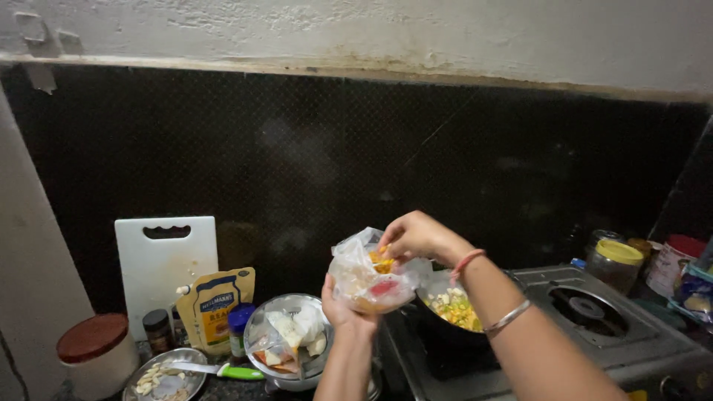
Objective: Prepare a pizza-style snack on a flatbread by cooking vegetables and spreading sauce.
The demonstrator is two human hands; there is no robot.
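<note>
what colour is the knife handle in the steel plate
Bright green knife handle, seen in the head view.

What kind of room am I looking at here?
Most likely a home kitchen. A gas stove carries a dark pan of chopped vegetables, a white cutting board leans on the dark wall, and a knife lies on a steel plate.

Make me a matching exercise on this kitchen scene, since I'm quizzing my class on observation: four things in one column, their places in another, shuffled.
Things:
1. plastic bag
2. cutting board
3. pan
4. knife

Places:
A. leaning upright against the dark wall
B. on the stove burner, holding chopped vegetables
C. resting on the small steel plate
D. held up by the left hand, with the right hand reaching into it

Pairs: 1-D, 2-A, 3-B, 4-C
</note>
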